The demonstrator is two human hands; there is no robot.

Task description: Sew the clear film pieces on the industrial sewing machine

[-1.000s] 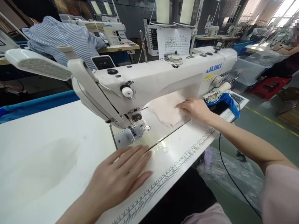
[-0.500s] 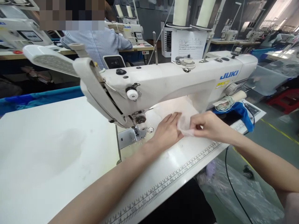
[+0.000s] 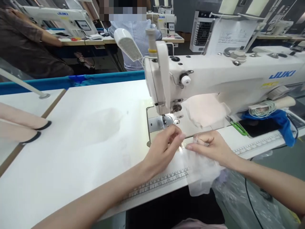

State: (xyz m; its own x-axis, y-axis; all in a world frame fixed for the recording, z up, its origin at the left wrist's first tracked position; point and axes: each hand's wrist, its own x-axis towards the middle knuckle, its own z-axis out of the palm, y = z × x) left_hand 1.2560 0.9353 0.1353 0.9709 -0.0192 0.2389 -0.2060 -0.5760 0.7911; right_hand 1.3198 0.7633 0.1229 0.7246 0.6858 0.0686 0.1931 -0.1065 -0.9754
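My right hand [image 3: 213, 147] pinches a thin, see-through white piece of fabric [image 3: 202, 178], which hangs down over the table's front edge. Beside it, my left hand [image 3: 163, 151] has thumb and forefinger closed at the fabric's upper edge, just in front of the needle area. Both hands are before the white sewing machine [image 3: 205, 73]. Its presser foot [image 3: 164, 119] stands over the metal needle plate [image 3: 154, 124], partly behind my left fingers. A pale pink stack of fabric [image 3: 206, 109] lies under the machine arm.
Green-handled snips [image 3: 238, 127] lie right of the stack, by a dark phone-like slab [image 3: 259, 127] and blue cloth [image 3: 284, 127]. A printed ruler [image 3: 164, 182] runs along the front edge. Two pale, black-ended shapes [image 3: 21, 127] lie at left. Co-workers sit and stand behind.
My view has swung left. Both hands have come from beside the machine arm toward the front edge, the sheer fabric now hanging from them. The pink stack and snips have come into sight.
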